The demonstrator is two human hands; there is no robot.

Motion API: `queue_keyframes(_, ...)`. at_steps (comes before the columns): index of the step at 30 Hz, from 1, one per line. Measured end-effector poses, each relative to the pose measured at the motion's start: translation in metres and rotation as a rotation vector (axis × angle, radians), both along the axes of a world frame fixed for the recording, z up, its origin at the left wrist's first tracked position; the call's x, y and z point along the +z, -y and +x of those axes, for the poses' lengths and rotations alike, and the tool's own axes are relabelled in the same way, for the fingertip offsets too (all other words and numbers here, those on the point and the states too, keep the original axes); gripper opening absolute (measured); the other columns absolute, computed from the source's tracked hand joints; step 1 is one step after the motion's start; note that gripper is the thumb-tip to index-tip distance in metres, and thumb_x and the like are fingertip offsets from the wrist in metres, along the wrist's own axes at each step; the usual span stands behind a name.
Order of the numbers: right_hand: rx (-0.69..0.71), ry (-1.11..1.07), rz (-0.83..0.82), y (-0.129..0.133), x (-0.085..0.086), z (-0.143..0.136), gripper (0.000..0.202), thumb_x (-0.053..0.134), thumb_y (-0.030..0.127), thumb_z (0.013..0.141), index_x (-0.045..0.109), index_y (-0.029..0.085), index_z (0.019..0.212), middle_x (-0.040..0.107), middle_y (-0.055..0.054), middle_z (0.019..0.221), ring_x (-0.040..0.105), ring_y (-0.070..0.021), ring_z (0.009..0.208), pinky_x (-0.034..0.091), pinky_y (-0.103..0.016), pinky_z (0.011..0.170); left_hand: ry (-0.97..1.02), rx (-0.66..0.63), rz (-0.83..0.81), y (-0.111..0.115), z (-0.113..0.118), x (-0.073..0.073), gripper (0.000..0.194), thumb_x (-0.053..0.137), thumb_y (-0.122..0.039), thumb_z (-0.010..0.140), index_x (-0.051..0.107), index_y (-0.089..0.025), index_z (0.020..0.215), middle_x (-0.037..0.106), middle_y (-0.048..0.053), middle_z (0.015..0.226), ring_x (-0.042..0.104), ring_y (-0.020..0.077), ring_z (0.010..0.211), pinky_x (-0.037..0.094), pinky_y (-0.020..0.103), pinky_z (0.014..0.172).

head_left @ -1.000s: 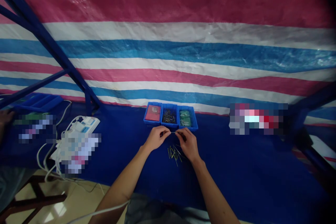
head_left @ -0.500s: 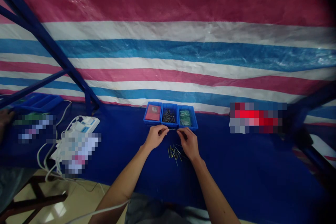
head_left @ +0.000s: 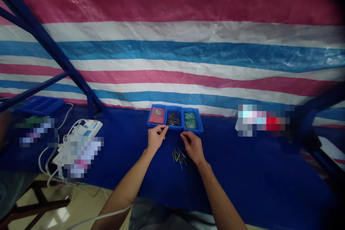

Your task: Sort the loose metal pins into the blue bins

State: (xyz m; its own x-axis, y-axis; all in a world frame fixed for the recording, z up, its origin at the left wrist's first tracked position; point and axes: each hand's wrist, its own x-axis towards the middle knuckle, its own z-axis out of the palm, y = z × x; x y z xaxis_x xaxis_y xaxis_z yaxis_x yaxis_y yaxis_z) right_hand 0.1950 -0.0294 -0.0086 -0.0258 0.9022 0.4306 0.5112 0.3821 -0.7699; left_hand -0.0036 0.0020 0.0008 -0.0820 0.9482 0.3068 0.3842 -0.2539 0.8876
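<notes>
Left hand: [head_left: 156, 137] fingertips closed in a pinch on a thin pin [head_left: 170, 125], tip poking out by the front edge of the middle bin [head_left: 174, 128].
Right hand: [head_left: 192, 145] thumb and fingers curled, tips together; can't tell if anything is between them. Apart from left hand, just in front of the right bin [head_left: 199, 130].
Loose pins: [head_left: 177, 156] small messy pile on the blue counter [head_left: 242, 172], between the forearms, near the right hand.
Bins: three blue, side by side, near the striped sheet [head_left: 161, 52]. Left bin [head_left: 148, 120] has a flat red piece [head_left: 156, 115]; middle one has dark and brassy pins [head_left: 173, 118]; right one has green and clear bits [head_left: 190, 120], exact kind unclear.
Left side: white power strip [head_left: 94, 128] with cables [head_left: 43, 160], blue divided tray [head_left: 44, 105] farther left, blurred part of another person at the edge.
Right side: pixelated items near the sheet, unreadable.
</notes>
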Motion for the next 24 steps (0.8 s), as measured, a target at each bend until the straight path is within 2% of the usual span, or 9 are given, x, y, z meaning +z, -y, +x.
queue_keyframes(6, 0.004, -0.001, -0.024, -0.0001, -0.001, -0.0003, 0.021, 0.052, 0.034, 0.098, 0.069, 0.021, 0.093, 0.07, -0.004, 0.084, 0.064, -0.0189, 0.072, 0.048, -0.029, 0.068, 0.015, 0.068, -0.024, -0.0025, -0.0016, -0.0021, 0.034, 0.065, -0.047, 0.088, 0.077, -0.016, 0.091, 0.055, -0.004, 0.043, 0.052, 0.0107, 0.041, 0.041, 0.02, 0.052)
queue_keyframes(11, -0.001, -0.003, -0.032, 0.0, -0.0012, -0.0009, 0.022, 0.052, 0.034, 0.097, 0.069, 0.022, 0.093, 0.072, -0.004, 0.084, 0.066, -0.0195, 0.072, 0.049, -0.029, 0.067, 0.005, 0.032, -0.048, -0.003, -0.0015, -0.0008, 0.035, 0.065, -0.047, 0.087, 0.077, -0.018, 0.102, 0.054, -0.005, 0.043, 0.05, 0.0107, 0.041, 0.04, 0.02, 0.052)
queue_keyframes(16, -0.002, -0.002, -0.042, -0.0001, -0.0014, -0.0009, 0.024, 0.051, 0.036, 0.097, 0.07, 0.021, 0.095, 0.073, -0.005, 0.085, 0.067, -0.0208, 0.073, 0.05, -0.03, 0.068, 0.001, -0.003, -0.02, -0.0018, -0.0009, 0.0004, 0.034, 0.064, -0.046, 0.089, 0.077, -0.018, 0.103, 0.051, -0.006, 0.043, 0.048, 0.0096, 0.041, 0.04, 0.019, 0.054)
queue_keyframes(20, -0.001, 0.0, -0.048, 0.0004, -0.0012, -0.0006, 0.024, 0.052, 0.036, 0.097, 0.07, 0.021, 0.095, 0.073, -0.005, 0.085, 0.066, -0.0204, 0.073, 0.05, -0.03, 0.068, -0.046, -0.119, 0.02, 0.0012, -0.0002, 0.001, 0.031, 0.063, -0.043, 0.09, 0.077, -0.017, 0.099, 0.051, -0.006, 0.044, 0.046, 0.0083, 0.041, 0.039, 0.019, 0.054)
queue_keyframes(24, -0.007, -0.001, -0.05, 0.0008, -0.0011, -0.0003, 0.024, 0.051, 0.035, 0.098, 0.07, 0.021, 0.095, 0.072, -0.005, 0.084, 0.065, -0.0198, 0.071, 0.049, -0.03, 0.067, -0.146, -0.391, -0.058, 0.0049, 0.0011, 0.004, 0.031, 0.062, -0.042, 0.092, 0.076, -0.019, 0.108, 0.062, -0.003, 0.055, 0.053, 0.0098, 0.048, 0.041, 0.019, 0.057)
